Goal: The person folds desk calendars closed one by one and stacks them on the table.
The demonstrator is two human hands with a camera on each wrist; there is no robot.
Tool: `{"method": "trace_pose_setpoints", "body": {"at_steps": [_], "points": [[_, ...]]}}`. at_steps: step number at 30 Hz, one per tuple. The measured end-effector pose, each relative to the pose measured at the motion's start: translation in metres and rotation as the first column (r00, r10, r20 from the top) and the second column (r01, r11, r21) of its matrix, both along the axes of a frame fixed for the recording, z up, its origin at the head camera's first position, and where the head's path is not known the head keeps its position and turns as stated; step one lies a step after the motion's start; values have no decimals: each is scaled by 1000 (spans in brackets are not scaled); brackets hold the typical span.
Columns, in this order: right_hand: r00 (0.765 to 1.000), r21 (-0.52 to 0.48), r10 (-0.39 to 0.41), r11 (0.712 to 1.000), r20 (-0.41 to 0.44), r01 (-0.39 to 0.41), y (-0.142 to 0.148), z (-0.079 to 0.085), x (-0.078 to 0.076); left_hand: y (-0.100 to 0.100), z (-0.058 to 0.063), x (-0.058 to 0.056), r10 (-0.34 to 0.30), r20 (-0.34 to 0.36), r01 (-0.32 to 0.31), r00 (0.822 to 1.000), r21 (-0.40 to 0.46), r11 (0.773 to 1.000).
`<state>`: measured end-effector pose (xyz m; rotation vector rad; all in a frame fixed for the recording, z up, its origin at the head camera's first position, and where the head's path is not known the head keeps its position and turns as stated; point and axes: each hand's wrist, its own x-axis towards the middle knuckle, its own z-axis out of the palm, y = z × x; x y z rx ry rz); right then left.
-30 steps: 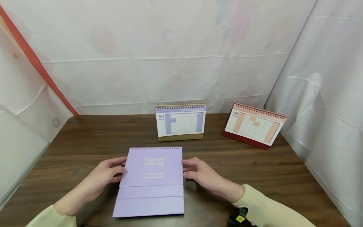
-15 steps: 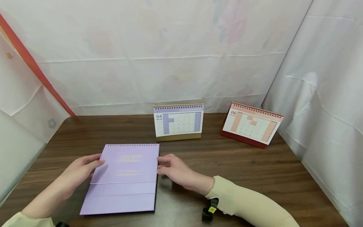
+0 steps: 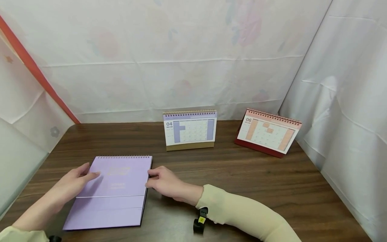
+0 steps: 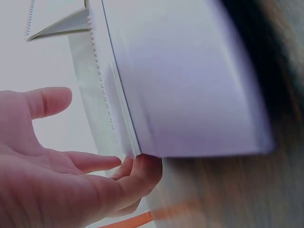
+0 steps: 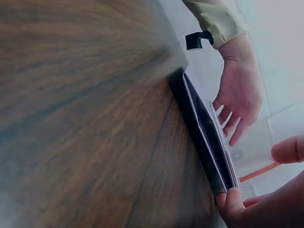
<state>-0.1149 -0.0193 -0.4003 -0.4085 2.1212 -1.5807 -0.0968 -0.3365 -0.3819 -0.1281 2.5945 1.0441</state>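
Observation:
A purple spiral-bound desk calendar lies folded nearly flat at the front left of the table, faint gold print on its cover. At its left edge my left hand holds it, the thumb above the cover. In the left wrist view that thumb stands clear, while the curled fingers meet the edge near the coil. My right hand holds the right edge with its fingertips. The right wrist view shows the calendar from the side, with a narrow gap between its boards and fingertips at its near end.
A calendar with a purple 04 page and gold base stands at the back middle. To its right, a calendar with an orange 06 page and red base is turned at an angle. White curtains border the dark wooden table.
Both hands have moved left together with the purple calendar, from the front middle to the front left. The two standing calendars stay where they were; the head view shifts slightly.

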Motion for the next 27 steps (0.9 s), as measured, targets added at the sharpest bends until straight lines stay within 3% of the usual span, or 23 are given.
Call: {"method": "trace_pose_setpoints", "body": {"at_steps": [2,5,10,14,17,22,27], "points": [[1000,4,9,1000,-7,-9,-2,-2,-1,0,0,0,-12,-12,12,1000,-3,1000],[999,32,30,999,-17,-30,-2,-1,-3,1,-1,0,-39,-29,36,999,-75,997],[997,80,69,995,-30,-67,1,0,-4,7,-1,-1,-95,-95,65,991,-275,959],[994,79,92,993,-55,-88,8,5,-8,9,-1,-4,-111,-163,52,980,-328,943],[989,93,114,990,-93,-106,16,12,-13,13,2,-6,-117,-214,41,970,-330,943],[969,91,144,988,-202,-128,29,26,-24,33,12,-12,-125,-282,48,951,-263,963],[917,105,122,991,-381,-88,43,45,-33,65,28,-23,-132,-332,82,934,-160,984]]}}
